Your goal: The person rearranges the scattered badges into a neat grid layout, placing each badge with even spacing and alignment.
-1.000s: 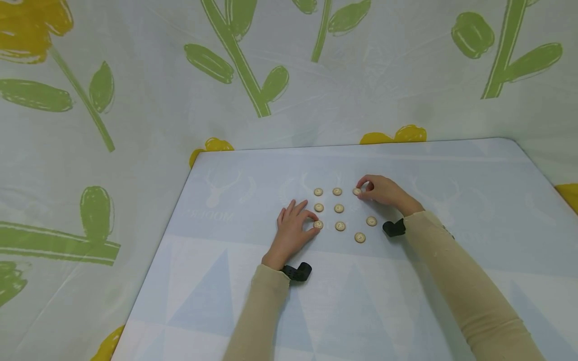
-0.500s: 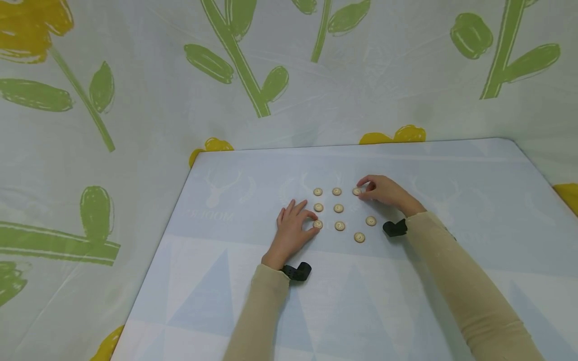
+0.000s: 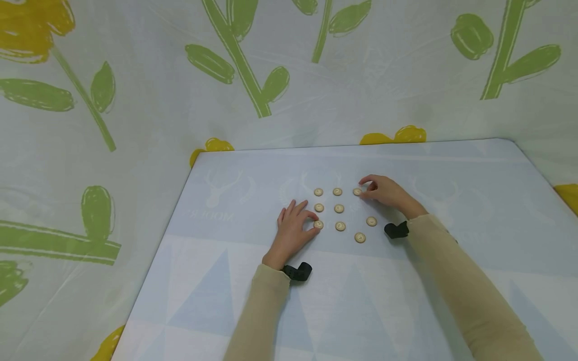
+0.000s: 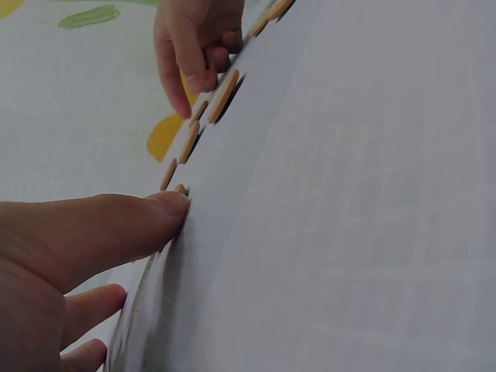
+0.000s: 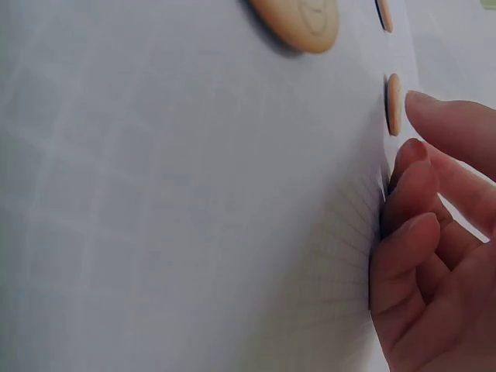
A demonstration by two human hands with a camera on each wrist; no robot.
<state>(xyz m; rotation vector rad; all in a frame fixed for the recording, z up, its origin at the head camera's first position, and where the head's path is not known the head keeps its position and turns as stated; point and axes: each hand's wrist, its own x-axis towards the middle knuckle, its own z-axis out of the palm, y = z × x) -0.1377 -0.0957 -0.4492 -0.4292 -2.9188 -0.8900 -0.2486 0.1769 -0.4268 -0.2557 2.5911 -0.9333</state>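
shows floral cloth (image 3: 149,100) behind and left of pale blue-white table (image 3: 198,286). wears tan sleeves (image 3: 469,286). pinches front-left disc (image 3: 318,224) with left hand (image 3: 291,231), between thumb and forefinger, with other fingers spread. has right hand (image 3: 386,192) at back-right disc (image 3: 357,191), with thumb and forefinger parted, gripping nothing; cannot tell if touching. wears black wrist devices (image 3: 300,271). counts nine discs, flat on table: three at back, two mid, two in front, two at front right.
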